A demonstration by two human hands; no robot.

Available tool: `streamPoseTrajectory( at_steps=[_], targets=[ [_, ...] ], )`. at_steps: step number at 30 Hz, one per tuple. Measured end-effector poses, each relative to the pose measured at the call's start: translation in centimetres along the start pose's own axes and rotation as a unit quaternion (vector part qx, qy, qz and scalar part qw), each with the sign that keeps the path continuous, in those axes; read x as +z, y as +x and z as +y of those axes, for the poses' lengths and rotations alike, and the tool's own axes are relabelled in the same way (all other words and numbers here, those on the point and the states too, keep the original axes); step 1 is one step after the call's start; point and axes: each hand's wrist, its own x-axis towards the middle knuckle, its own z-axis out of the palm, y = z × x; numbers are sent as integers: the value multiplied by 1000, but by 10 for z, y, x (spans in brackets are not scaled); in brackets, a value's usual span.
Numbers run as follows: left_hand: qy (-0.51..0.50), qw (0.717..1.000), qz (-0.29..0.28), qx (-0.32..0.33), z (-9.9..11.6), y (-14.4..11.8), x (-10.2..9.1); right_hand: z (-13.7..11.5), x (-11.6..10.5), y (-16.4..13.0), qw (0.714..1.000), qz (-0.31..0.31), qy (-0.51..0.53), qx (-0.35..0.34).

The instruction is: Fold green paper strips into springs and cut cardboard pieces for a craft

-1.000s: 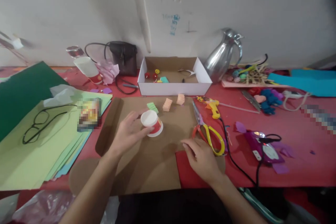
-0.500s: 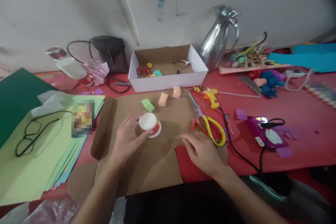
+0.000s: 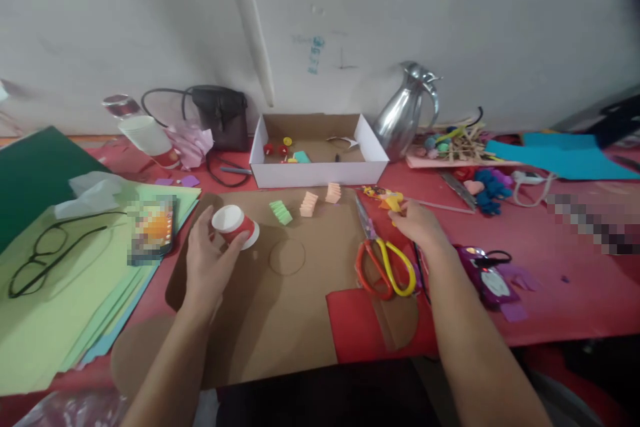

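Observation:
My left hand (image 3: pixel 207 263) grips a small red and white paper cup (image 3: pixel 234 225), upside down and tilted, lifted off the brown cardboard sheet (image 3: pixel 295 320). A drawn circle (image 3: pixel 287 257) shows on the cardboard to the right of the cup. My right hand (image 3: pixel 423 227) lies over the yellow glue gun (image 3: pixel 385 199), fingers closing on its handle. Scissors with red and yellow handles (image 3: pixel 381 260) lie just left of that hand. Three folded paper pieces, one green (image 3: pixel 280 211) and two peach (image 3: pixel 309 203), sit near the cardboard's far edge.
A white cardboard box (image 3: pixel 320 170) with small bits stands behind the sheet. A metal jug (image 3: pixel 403 120), a black pouch (image 3: pixel 220 117) and craft sticks are at the back. Stacked green paper (image 3: pixel 60 300) with glasses (image 3: pixel 40 250) lies left. A purple device (image 3: pixel 483 273) with a cable lies right.
My left hand lifted the cup off the cardboard and moved it left, uncovering a drawn circle. My right hand left the red paper and reached right and forward onto the glue gun.

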Motion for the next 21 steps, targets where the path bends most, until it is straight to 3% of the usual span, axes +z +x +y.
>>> streamPoseTrajectory(
  at_steps=[2, 4, 5, 8, 10, 13, 15, 19, 21],
  targets=[
    [66, 996, 57, 33, 11, -11, -6, 1, 4, 5, 999, -7, 36, 32],
    [91, 991, 72, 67, 23, -28, -12, 3, 6, 7, 995, -14, 81, 54],
    [96, 990, 45, 92, 27, -38, -14, 3, 6, 7, 992, -20, 111, 63],
    [95, 970, -121, 187, 31, -64, -12, 3, 2, 4, 971, -35, 216, 94],
    [96, 961, -163, 201, 29, -76, -6, 1, -3, -2, 951, -37, 286, 108],
    [116, 955, -179, 208, 25, -83, 2, -5, -14, -15, 927, -41, 357, 109],
    [128, 948, -186, 223, 22, -85, 4, -12, -24, -26, 899, -63, 420, 102],
    [153, 935, -191, 257, 19, -89, 4, -33, -48, -49, 795, -127, 591, 55],
    [165, 930, -192, 268, 18, -93, 3, -46, -57, -60, 772, -133, 621, 24]
  ],
)
